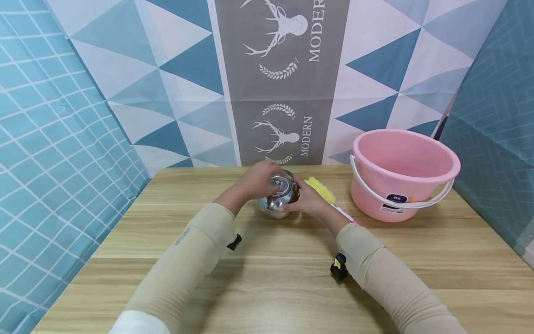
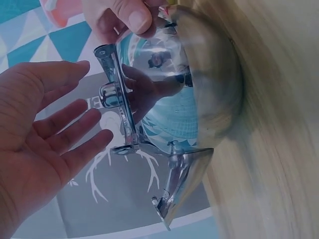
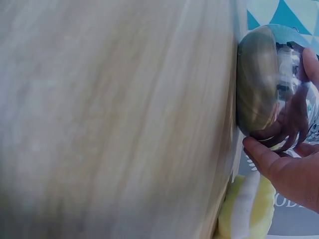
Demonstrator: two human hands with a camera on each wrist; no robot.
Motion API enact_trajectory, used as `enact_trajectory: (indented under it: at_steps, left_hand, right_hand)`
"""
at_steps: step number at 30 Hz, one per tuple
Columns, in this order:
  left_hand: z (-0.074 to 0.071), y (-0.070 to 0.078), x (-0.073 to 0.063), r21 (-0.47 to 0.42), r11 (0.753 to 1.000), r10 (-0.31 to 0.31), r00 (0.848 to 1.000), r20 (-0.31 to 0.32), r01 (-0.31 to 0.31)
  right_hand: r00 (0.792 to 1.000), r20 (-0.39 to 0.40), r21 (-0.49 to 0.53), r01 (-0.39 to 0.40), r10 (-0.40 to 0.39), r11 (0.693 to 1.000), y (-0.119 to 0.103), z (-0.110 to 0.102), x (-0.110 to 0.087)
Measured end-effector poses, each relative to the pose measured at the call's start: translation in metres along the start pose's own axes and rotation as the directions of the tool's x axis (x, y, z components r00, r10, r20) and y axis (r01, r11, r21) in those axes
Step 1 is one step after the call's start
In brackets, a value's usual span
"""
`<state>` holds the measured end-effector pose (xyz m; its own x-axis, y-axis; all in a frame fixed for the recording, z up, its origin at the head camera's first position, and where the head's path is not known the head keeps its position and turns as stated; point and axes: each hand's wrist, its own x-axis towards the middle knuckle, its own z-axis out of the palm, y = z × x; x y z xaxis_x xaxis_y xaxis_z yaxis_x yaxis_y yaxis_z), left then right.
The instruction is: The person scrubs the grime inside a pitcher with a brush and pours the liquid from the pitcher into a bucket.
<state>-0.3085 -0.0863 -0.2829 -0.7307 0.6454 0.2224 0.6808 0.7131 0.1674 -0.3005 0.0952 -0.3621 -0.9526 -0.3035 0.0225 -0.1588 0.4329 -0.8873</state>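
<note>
A shiny metal kettle [image 1: 273, 212] stands upright on the wooden table, near its back edge. Its lid with a small knob [image 2: 110, 94] is on top, and the spout [image 2: 179, 174] points to the left side. My left hand [image 1: 260, 180] is over the lid; in the left wrist view its fingers [image 2: 82, 127] are spread and relaxed, a little apart from the knob. With thumb and fingers around the right side of the body, my right hand [image 1: 308, 199] holds the kettle, as the right wrist view also shows. The kettle's far side is hidden.
Just right of the kettle lies a fluffy yellow duster [image 1: 320, 189] with a white and pink handle [image 1: 345, 214]. A pink bucket [image 1: 375, 185] with a white handle stands at the back right. Patterned cloth walls [image 1: 183, 93] border the table [image 1: 275, 287].
</note>
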Motion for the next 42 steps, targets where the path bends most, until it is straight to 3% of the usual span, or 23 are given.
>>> enact_trajectory:
  at_steps: [9, 15, 20, 32, 42]
  left_hand:
    - [-0.003, 0.002, 0.011, 0.048, 0.998, -0.038, 0.996, 0.078, 0.035]
    - [-0.003, 0.001, 0.018, 0.084, 0.995, -0.073, 0.984, 0.165, 0.060]
    - [-0.003, 0.002, 0.023, 0.115, 0.991, -0.083, 0.976, 0.201, 0.061]
    - [-0.004, 0.003, 0.026, 0.129, 0.990, -0.081, 0.976, 0.204, 0.055]
    - [-0.015, 0.005, 0.027, 0.126, 0.991, -0.072, 0.983, 0.171, 0.051]
  right_hand:
    - [1.000, 0.014, -0.002, -0.007, 0.007, 1.000, -0.002, -0.001, -0.002]
    - [1.000, 0.012, -0.015, -0.009, 0.010, 1.000, -0.002, -0.001, -0.002]
    - [1.000, 0.013, -0.023, -0.015, 0.015, 1.000, 0.001, -0.002, -0.001]
    - [1.000, 0.020, -0.010, -0.004, 0.004, 1.000, 0.002, 0.000, -0.001]
    - [1.000, 0.022, -0.033, 0.002, -0.001, 0.999, 0.002, -0.001, 0.000]
